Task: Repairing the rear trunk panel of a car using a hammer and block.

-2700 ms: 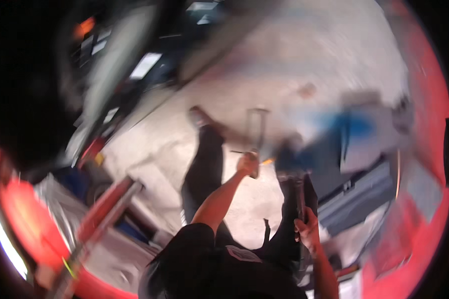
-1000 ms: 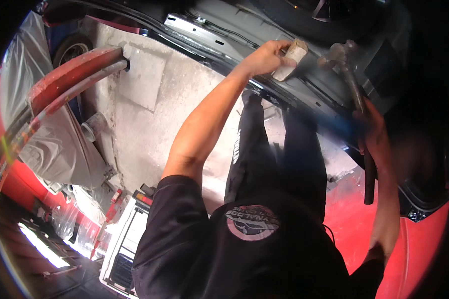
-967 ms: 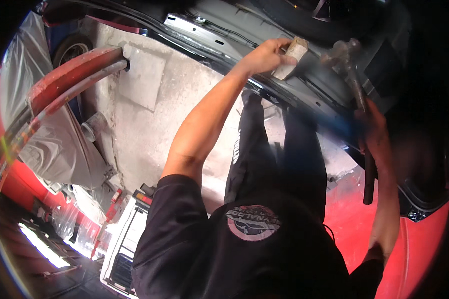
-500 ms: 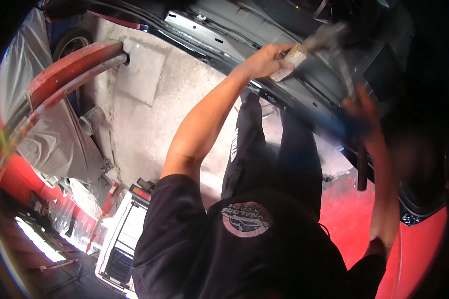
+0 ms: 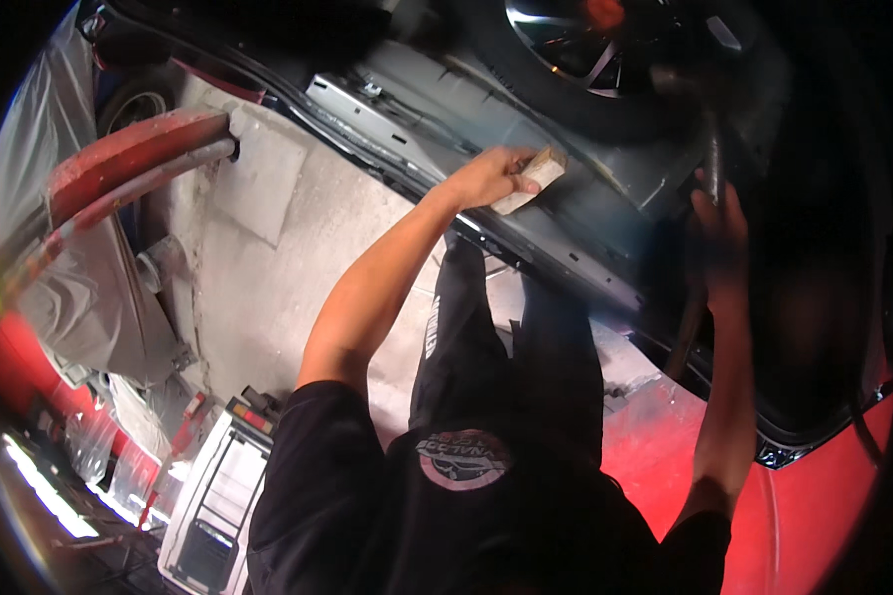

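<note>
My left hand (image 5: 491,178) is closed around a small wooden block (image 5: 533,182), held over the sill edge of a car's open trunk (image 5: 566,263). My right hand (image 5: 721,233), blurred and in shadow, grips the handle of a hammer (image 5: 714,159). The hammer's dark head lies farther away, above the trunk floor, and is hard to make out. Block and hammer are apart. Beyond the block, a wheel with dark spokes and a red centre (image 5: 605,15) lies inside the trunk.
On the left a red curved bar (image 5: 134,149) reaches in, with a plastic-covered shape (image 5: 99,307) behind it. A concrete floor (image 5: 278,288) shows below the car's edge. A white vehicle (image 5: 213,506) stands lower left. Red flooring (image 5: 645,446) lies at the right.
The hammer has drawn away from the block and its head is now farther into the trunk. My left hand and the block sit lower and more to the left in view.
</note>
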`<state>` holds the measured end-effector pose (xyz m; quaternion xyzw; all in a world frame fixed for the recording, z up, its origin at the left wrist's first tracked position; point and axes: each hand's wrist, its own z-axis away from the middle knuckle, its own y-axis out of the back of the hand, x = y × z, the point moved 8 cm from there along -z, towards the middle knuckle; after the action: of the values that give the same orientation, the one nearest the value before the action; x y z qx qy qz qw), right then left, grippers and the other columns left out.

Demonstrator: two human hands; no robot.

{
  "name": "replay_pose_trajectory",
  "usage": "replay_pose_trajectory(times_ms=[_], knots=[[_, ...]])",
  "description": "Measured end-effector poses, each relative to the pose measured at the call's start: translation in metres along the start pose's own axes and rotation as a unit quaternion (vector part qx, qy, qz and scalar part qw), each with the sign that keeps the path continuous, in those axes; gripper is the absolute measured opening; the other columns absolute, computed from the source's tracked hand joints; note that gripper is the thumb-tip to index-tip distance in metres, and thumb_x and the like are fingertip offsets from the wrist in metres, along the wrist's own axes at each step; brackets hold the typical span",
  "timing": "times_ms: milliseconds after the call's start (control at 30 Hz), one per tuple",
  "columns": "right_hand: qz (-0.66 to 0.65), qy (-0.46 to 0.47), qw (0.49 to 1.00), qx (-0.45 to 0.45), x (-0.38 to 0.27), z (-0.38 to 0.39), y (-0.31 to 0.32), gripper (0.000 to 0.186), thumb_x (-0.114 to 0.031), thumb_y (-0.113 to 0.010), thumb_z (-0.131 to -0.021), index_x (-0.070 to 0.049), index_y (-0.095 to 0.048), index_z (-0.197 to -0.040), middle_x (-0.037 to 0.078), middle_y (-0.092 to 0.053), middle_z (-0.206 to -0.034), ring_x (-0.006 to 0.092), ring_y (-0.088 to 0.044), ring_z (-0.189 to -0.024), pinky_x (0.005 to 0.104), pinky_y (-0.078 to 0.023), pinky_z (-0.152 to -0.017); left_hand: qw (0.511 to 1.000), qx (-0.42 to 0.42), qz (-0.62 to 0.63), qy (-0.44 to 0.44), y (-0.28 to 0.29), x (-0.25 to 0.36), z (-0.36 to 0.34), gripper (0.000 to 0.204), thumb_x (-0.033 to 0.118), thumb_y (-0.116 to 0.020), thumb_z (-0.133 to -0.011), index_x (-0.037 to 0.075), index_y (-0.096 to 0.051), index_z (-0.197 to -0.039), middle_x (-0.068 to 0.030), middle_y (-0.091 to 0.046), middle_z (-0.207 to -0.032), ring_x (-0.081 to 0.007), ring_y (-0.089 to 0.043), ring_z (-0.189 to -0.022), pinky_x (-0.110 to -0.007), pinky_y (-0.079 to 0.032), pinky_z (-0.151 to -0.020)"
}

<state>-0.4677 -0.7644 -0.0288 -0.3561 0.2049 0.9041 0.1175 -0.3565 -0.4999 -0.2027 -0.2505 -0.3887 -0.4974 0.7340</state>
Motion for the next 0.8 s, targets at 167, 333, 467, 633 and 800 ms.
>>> replay_pose_trajectory(times_ms=[167,333,467,633,800], knots=[[0.141,-0.082,0.972,-0.168,0.044,0.026,-0.059,0.047,-0.027,-0.06,-0.099,-0.005,-0.052,-0.14,0.001,-0.047,-0.067,0.0082,-0.044,-0.042,0.0275,-0.039,-0.039,0.999,0.016,0.037,-0.008,0.0,0.008,0.005,0.06,0.019,-0.079,-0.09,-0.001,-0.057,-0.143,-0.0117,-0.072,-0.104,-0.02,-0.066,-0.094,-0.033,-0.052,-0.086],[0.089,-0.088,0.981,-0.151,0.06,0.025,-0.039,0.048,-0.024,-0.062,-0.096,-0.004,-0.054,-0.138,0.0,-0.048,-0.067,0.0081,-0.044,-0.042,0.0269,-0.038,-0.038,0.998,0.014,0.068,0.003,0.004,-0.017,-0.007,0.063,0.019,-0.079,-0.092,-0.003,-0.053,-0.145,-0.0117,-0.071,-0.112,-0.0198,-0.066,-0.1,-0.032,-0.051,-0.093],[0.075,-0.07,0.989,-0.106,0.073,0.018,-0.023,0.046,-0.028,-0.063,-0.097,-0.006,-0.055,-0.137,-0.001,-0.05,-0.067,0.008,-0.045,-0.041,0.026,-0.038,-0.037,0.995,0.017,0.096,0.038,0.005,-0.017,-0.011,0.067,0.019,-0.079,-0.091,-0.005,-0.05,-0.147,-0.0154,-0.069,-0.119,-0.021,-0.066,-0.106,-0.032,-0.052,-0.096],[0.097,-0.063,0.992,-0.058,0.044,0.002,0.02,0.046,-0.033,-0.063,-0.1,-0.009,-0.056,-0.138,-0.002,-0.051,-0.068,0.0076,-0.047,-0.042,0.0254,-0.038,-0.037,0.998,0.016,0.057,-0.001,0.001,-0.005,-0.004,0.064,0.016,-0.081,-0.089,-0.006,-0.054,-0.143,-0.018,-0.07,-0.121,-0.0229,-0.066,-0.111,-0.034,-0.051,-0.1],[0.031,0.082,0.994,0.063,-0.037,0.0,0.021,0.046,-0.036,-0.061,-0.101,-0.011,-0.055,-0.139,-0.003,-0.052,-0.068,0.0056,-0.048,-0.046,0.0232,-0.038,-0.037,0.997,0.018,0.069,0.013,0.003,-0.015,0.0,0.063,0.016,-0.082,-0.087,-0.006,-0.057,-0.14,-0.0178,-0.071,-0.12,-0.0232,-0.066,-0.11,-0.034,-0.051,-0.1]])
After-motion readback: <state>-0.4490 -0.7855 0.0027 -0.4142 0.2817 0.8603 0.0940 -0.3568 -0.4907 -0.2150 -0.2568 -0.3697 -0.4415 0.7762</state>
